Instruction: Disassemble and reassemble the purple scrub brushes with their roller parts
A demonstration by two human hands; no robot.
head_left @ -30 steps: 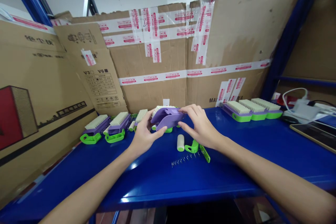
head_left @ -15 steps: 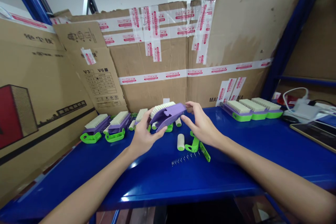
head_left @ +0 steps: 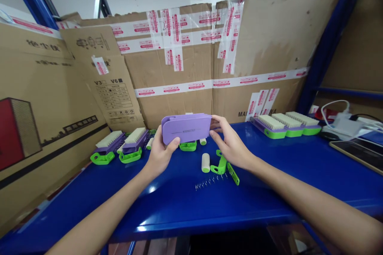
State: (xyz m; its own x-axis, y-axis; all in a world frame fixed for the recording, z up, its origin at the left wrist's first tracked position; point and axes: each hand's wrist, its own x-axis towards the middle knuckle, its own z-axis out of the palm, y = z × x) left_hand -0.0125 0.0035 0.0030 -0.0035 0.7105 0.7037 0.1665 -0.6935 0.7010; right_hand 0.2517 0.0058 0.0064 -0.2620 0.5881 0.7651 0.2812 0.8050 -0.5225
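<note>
A purple brush body (head_left: 191,128) is held up above the blue table, its flat side with faint lettering facing me and its bristles out of sight. My left hand (head_left: 158,152) grips its left end, thumb across the front. At the right end, the fingertips and thumb of my right hand (head_left: 229,137) close on the edge. Below lie a cream roller (head_left: 206,163) with a green end, a green bracket (head_left: 220,165), a flat green piece (head_left: 233,173) and a metal spring (head_left: 209,182). Another green part (head_left: 188,146) sits just behind the brush body.
Two purple brushes (head_left: 136,136) with green parts stand at the left back. Several green-and-purple brushes (head_left: 287,123) line the right back. A phone (head_left: 357,153) and a white charger (head_left: 348,122) lie far right. Cardboard walls (head_left: 179,103) enclose the back and left.
The brush body has been turned from showing its hollow side and bristles to showing its flat lettered face. My right hand stays at its right end, and the loose parts have not moved.
</note>
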